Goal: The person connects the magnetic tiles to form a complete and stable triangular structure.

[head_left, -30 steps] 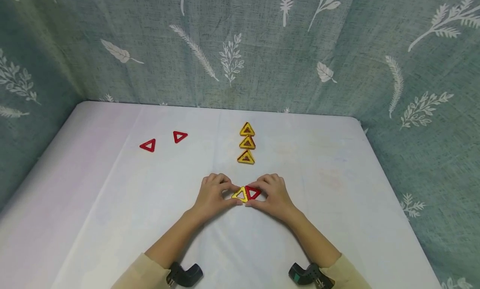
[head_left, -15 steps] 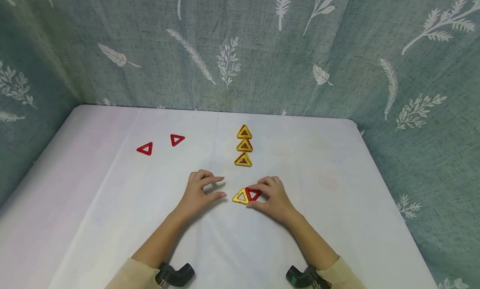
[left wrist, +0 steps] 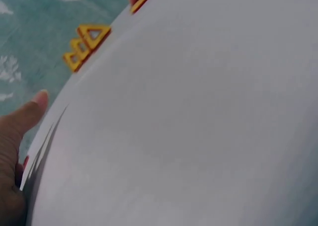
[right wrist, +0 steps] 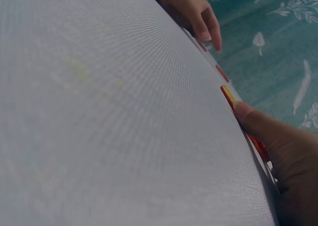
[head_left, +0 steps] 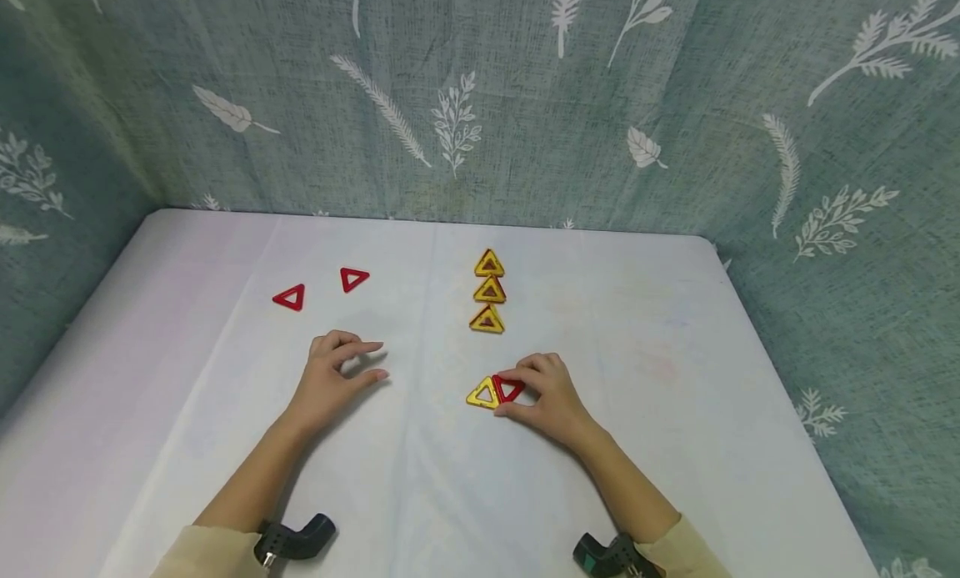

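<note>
On the white table, my right hand [head_left: 547, 399] pinches a red triangular magnetic tile [head_left: 514, 394] between thumb and fingers. Edge to edge on its left lies a yellow triangular tile [head_left: 482, 404], with the right thumb and fingertips at the seam. The right wrist view shows the thumb beside the yellow tile's edge [right wrist: 227, 94]. My left hand [head_left: 337, 382] is to the left with thumb and forefinger spread apart, nothing between them. Nearest to it, farther back, are two loose red triangular tiles, one on the left [head_left: 302, 298] and one on the right [head_left: 346, 279].
Beyond the right hand, three yellow-topped triangles with red edges form a column: far [head_left: 489, 273], middle [head_left: 490, 299] and near [head_left: 487, 328]. A green leaf-patterned cloth [head_left: 525, 144] hangs behind the white table [head_left: 637, 328].
My left hand has let go of the yellow tile and moved left, its fingers spread. The right hand stays at the red tile, and the joined pair has kept its place.
</note>
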`<state>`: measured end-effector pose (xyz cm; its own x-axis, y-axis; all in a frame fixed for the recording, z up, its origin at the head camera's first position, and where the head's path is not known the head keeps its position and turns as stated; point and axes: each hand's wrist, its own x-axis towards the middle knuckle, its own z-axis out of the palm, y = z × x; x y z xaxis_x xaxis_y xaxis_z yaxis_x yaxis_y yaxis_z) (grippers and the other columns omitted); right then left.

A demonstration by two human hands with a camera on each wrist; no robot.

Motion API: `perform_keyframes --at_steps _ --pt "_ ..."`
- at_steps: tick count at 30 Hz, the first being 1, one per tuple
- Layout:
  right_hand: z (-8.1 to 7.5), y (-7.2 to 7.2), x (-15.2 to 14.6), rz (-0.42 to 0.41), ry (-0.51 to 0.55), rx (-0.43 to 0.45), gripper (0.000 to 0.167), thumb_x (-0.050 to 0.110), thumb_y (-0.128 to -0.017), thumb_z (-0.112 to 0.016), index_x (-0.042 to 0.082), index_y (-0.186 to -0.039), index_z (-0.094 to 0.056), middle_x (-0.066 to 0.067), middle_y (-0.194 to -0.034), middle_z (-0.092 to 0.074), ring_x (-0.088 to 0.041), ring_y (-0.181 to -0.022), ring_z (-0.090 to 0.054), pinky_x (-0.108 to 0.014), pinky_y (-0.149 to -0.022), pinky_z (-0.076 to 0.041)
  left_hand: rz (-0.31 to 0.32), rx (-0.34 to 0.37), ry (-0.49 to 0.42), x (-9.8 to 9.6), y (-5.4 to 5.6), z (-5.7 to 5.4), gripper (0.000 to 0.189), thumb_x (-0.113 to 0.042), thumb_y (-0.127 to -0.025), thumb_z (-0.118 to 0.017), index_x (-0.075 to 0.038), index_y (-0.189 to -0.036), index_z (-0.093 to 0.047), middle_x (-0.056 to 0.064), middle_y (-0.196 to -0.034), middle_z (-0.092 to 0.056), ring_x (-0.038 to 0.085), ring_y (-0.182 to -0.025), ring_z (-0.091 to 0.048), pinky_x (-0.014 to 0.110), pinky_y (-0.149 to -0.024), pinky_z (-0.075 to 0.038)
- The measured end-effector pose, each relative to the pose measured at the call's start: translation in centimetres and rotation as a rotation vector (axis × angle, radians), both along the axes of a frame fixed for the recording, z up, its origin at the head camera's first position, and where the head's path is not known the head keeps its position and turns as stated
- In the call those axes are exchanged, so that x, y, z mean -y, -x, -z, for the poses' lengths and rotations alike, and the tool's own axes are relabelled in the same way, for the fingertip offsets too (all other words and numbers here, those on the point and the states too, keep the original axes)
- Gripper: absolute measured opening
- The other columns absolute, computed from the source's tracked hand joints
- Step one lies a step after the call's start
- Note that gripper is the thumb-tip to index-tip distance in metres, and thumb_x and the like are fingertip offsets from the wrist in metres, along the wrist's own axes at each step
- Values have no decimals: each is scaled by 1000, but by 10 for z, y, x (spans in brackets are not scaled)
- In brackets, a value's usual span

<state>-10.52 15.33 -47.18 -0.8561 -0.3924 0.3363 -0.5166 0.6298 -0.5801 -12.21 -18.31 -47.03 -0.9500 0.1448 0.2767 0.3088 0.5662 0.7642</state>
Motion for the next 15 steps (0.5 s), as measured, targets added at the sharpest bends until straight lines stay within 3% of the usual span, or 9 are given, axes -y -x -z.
perform_keyframes --at_steps 7,15 --pt "-1 0 0 -6 9 6 43 30 -65 -86 15 -103 -73 -2 -98 -57 -17 -96 -45 -34 -80 -41 -144 43 17 24 8 -2 41 -16 -77 -79 -5 -115 -67 7 -109 -46 15 -106 -28 28 -79 -32" --pt "1 1 -1 -8 4 3 43 30 -65 -86 15 -103 -73 -2 -98 -57 -17 -96 -44 -33 -79 -40 -265 66 52 53 17 -4 45 -19 -80 -76 -2 -120 -64 14 -114 -42 21 -106 -27 36 -77 -30"
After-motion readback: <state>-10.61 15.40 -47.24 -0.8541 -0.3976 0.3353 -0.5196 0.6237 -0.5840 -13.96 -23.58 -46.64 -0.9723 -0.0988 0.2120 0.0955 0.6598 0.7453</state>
